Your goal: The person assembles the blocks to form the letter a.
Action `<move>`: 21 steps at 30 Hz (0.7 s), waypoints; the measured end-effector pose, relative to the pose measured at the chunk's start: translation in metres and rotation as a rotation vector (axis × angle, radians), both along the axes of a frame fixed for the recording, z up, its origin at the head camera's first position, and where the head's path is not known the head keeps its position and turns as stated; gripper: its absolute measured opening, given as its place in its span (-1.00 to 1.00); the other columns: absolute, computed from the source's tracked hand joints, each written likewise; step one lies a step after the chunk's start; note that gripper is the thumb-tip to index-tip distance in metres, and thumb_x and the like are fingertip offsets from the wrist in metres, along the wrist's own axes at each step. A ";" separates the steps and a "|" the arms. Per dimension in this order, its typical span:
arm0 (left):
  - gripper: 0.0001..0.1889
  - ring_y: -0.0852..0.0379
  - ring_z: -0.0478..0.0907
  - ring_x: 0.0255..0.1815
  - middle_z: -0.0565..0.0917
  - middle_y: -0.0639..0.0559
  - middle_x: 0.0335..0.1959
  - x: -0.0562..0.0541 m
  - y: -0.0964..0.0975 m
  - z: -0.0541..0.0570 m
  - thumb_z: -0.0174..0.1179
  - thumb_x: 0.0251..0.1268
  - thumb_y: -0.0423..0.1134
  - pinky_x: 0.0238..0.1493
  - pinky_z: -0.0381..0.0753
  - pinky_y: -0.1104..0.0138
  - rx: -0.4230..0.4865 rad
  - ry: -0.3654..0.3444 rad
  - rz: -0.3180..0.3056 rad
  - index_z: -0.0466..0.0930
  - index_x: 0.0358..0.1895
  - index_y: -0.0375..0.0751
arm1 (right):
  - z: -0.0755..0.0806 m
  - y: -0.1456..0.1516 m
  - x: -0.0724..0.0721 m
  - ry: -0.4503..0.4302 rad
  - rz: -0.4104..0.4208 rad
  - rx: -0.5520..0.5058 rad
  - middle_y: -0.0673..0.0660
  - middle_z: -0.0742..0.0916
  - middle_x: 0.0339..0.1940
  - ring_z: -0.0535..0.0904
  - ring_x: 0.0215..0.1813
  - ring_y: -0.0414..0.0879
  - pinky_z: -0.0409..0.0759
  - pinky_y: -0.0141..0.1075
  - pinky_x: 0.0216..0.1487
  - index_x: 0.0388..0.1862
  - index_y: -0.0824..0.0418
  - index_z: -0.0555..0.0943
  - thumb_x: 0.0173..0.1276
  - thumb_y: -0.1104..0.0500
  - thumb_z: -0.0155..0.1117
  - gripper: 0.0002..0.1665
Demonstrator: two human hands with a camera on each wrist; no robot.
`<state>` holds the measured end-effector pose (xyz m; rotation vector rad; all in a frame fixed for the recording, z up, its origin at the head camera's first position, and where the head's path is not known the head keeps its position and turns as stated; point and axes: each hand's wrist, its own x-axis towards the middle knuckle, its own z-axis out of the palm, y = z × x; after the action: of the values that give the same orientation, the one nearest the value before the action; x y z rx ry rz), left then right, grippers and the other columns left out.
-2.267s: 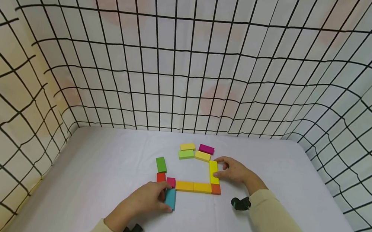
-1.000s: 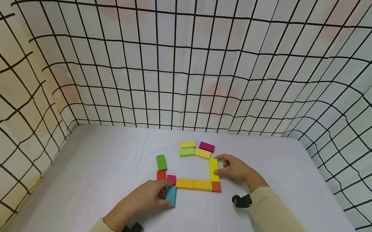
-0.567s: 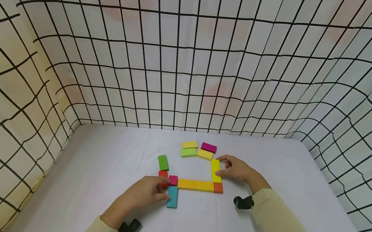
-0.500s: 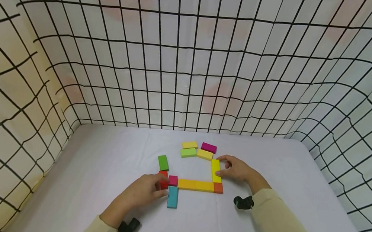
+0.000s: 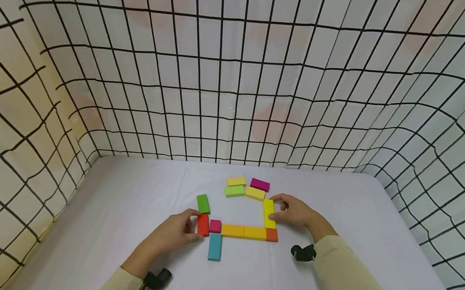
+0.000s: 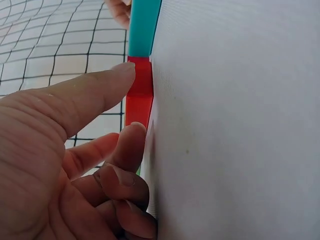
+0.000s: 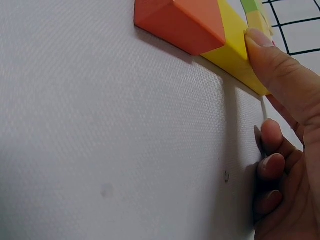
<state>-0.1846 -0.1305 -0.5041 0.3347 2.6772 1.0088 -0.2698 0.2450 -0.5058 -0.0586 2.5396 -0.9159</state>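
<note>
My left hand (image 5: 171, 232) pinches the red block (image 5: 203, 225) between thumb and forefinger, thumb at its near end and forefinger at its far end. In the left wrist view the thumb (image 6: 107, 82) lies against the red side face. A pink square block (image 5: 215, 226) sits just right of the red one. Below the pink lies a teal block (image 5: 215, 247), apart from the hand. My right hand (image 5: 299, 213) holds the bright yellow block (image 5: 268, 213), thumb on its right side and forefinger at its far end. That block meets an orange-red square block (image 7: 180, 22).
Two golden-yellow blocks (image 5: 232, 231) form a row between pink and orange-red. A green block (image 5: 203, 204) stands off the red block's far end. Behind lie a lime block (image 5: 234, 191), two pale yellow blocks (image 5: 255, 193) and a magenta block (image 5: 260, 185). Black wire mesh (image 5: 237, 94) surrounds the table (image 5: 127, 186).
My left hand has let go of the teal block and moved left and slightly away to the red block, which it now pinches. The right hand has stayed on the yellow block.
</note>
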 end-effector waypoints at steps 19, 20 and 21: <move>-0.35 0.18 0.44 -0.44 0.54 0.10 -0.47 0.000 0.002 -0.001 0.57 0.06 -0.18 -0.40 0.43 0.38 0.046 0.009 0.066 0.48 0.22 -0.16 | -0.002 0.001 -0.001 0.006 0.006 -0.017 0.09 0.48 -0.18 0.41 -0.07 -0.02 0.37 -0.19 -0.12 0.39 0.00 0.49 0.16 -0.18 0.57 -0.15; -0.36 0.18 0.45 -0.44 0.54 0.10 -0.47 0.000 0.002 0.000 0.57 0.06 -0.18 -0.40 0.43 0.38 0.049 0.007 0.065 0.48 0.21 -0.17 | -0.002 0.001 -0.002 0.003 0.000 -0.019 0.09 0.48 -0.18 0.41 -0.06 -0.02 0.37 -0.19 -0.12 0.39 -0.01 0.49 0.16 -0.18 0.57 -0.15; -0.36 0.17 0.45 -0.45 0.54 0.09 -0.47 0.000 0.001 0.000 0.57 0.05 -0.19 -0.40 0.43 0.38 0.053 0.008 0.061 0.48 0.20 -0.18 | -0.002 0.001 -0.002 0.003 -0.001 -0.020 0.09 0.48 -0.18 0.41 -0.06 -0.02 0.37 -0.19 -0.12 0.39 -0.01 0.49 0.16 -0.18 0.57 -0.15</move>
<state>-0.1850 -0.1291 -0.5043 0.2694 2.6869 1.1007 -0.2715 0.2462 -0.5083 -0.0652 2.5340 -0.9423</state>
